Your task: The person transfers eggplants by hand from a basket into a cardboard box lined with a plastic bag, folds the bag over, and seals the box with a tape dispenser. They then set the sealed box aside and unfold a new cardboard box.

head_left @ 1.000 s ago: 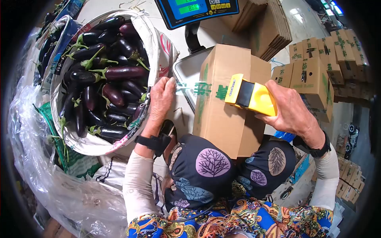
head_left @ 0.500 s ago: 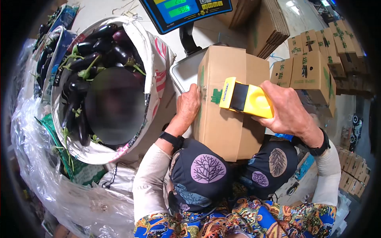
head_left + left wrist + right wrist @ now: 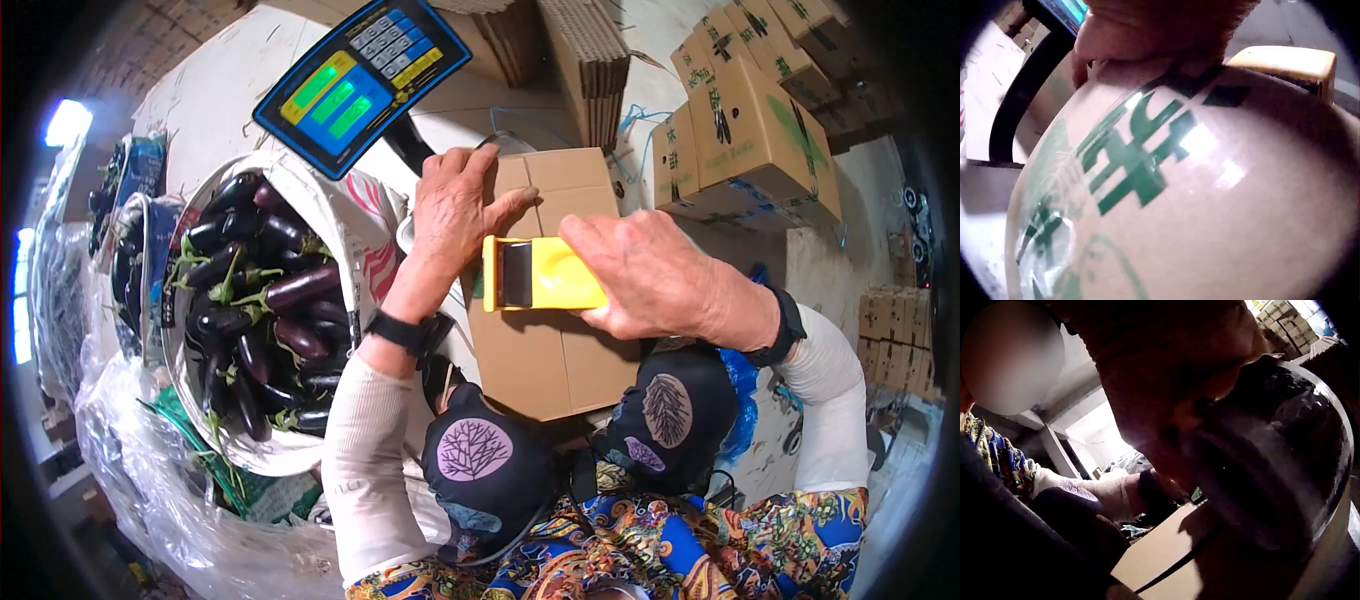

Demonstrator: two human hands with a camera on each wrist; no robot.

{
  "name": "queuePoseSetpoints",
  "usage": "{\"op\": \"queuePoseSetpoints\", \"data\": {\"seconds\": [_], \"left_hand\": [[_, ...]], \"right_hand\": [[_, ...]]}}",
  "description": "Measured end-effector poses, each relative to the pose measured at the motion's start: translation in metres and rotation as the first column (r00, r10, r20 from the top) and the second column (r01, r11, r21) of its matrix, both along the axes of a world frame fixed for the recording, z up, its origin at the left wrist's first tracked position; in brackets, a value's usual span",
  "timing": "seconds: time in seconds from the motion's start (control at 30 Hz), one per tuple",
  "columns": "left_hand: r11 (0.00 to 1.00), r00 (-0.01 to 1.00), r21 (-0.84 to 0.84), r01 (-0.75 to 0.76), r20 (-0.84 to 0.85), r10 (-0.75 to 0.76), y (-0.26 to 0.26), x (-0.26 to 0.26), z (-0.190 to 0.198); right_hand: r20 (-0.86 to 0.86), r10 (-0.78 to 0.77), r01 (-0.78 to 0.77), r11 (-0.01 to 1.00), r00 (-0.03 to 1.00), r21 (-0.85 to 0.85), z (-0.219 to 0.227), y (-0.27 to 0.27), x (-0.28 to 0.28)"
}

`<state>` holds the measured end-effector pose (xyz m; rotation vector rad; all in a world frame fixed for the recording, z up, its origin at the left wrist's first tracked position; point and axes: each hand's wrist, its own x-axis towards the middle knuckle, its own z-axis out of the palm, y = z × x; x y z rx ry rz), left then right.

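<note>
A closed cardboard carton (image 3: pixel 540 360) lies in front of the knees in the head view. My left hand (image 3: pixel 450 215) presses on its upper left edge, thumb stretched across the top. Beside that thumb, my right hand (image 3: pixel 650 270) grips a yellow tape dispenser (image 3: pixel 565 275) low over the carton. Clear tape with green characters (image 3: pixel 1135 162) lies on the carton's side below the left hand in the left wrist view. The right wrist view shows the dispenser's tape roll (image 3: pixel 1272 456) dark and close up, under the right hand (image 3: pixel 1166 375).
A white sack of eggplants (image 3: pixel 260 300) stands to the left. Behind the carton is a scale with a lit display (image 3: pixel 360 80). Flattened cardboard (image 3: pixel 590 70) leans at the back, and taped cartons (image 3: pixel 750 140) are stacked at the right. Clear plastic sheeting (image 3: pixel 150 460) lies at lower left.
The left hand first held the tape's end off to the left, then pressed at the carton's left side, and now lies higher on its edge. The dispenser has moved left across the carton.
</note>
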<state>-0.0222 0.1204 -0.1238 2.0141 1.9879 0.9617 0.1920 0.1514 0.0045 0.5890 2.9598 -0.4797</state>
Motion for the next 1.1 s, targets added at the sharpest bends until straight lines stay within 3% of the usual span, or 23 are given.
{"op": "queuePoseSetpoints", "data": {"seconds": [0.17, 0.23, 0.27, 0.3, 0.53, 0.7, 0.8, 0.9, 0.97, 1.03, 1.07, 1.1], "left_hand": [[0.997, 0.969, -0.039, -0.072, -0.240, 0.060, 0.003, 0.007, 0.009], [0.993, 0.915, 0.111, 0.030, -0.404, 0.018, 0.012, 0.005, 0.004], [0.994, 0.908, 0.092, 0.052, -0.418, -0.009, 0.018, 0.005, -0.001], [0.991, 0.916, -0.130, 0.030, -0.394, -0.080, 0.024, 0.008, 0.008], [0.993, 0.942, -0.100, 0.066, -0.323, -0.095, 0.022, 0.002, 0.004], [0.991, 0.961, -0.114, 0.063, -0.260, -0.091, 0.020, 0.005, 0.011], [0.986, 0.969, -0.158, 0.052, -0.229, -0.088, 0.017, 0.007, 0.017], [0.996, 0.980, -0.081, 0.046, -0.188, -0.061, 0.016, 0.005, 0.013], [0.998, 0.993, -0.024, 0.059, 0.100, -0.056, 0.003, -0.006, 0.004], [0.982, 0.895, -0.076, -0.175, 0.404, 0.191, -0.020, -0.005, -0.007], [0.946, 0.524, -0.289, -0.145, 0.789, 0.321, -0.033, -0.001, -0.008], [0.906, 0.302, -0.417, -0.079, 0.856, 0.420, -0.050, 0.000, -0.021]], "right_hand": [[0.018, 0.006, -0.007, 1.000, 1.000, 0.005, 0.001, 0.001, 0.001], [0.000, 0.035, -0.035, 0.999, 0.999, 0.023, 0.000, 0.002, 0.000], [-0.006, 0.038, -0.038, 0.998, 0.999, 0.048, 0.001, 0.001, 0.000], [0.024, 0.022, -0.023, 0.999, 0.999, 0.028, 0.000, 0.002, -0.003], [-0.125, 0.073, -0.076, 0.997, 0.989, -0.019, 0.001, 0.023, 0.024], [-0.043, -0.019, 0.013, 0.990, 0.999, -0.138, 0.005, 0.045, 0.081], [-0.034, -0.095, 0.090, 0.986, 0.995, -0.139, -0.011, 0.055, 0.120], [-0.047, -0.153, 0.140, 0.969, 0.987, -0.203, -0.038, 0.061, 0.148], [-0.070, -0.187, 0.169, 0.963, 0.980, -0.210, -0.063, 0.061, 0.162], [-0.087, -0.217, 0.187, 0.946, 0.972, -0.264, -0.087, 0.058, 0.161], [-0.088, -0.211, 0.180, 0.944, 0.973, -0.277, -0.096, 0.058, 0.155], [-0.091, -0.201, 0.168, 0.942, 0.975, -0.291, -0.106, 0.059, 0.151]]}}
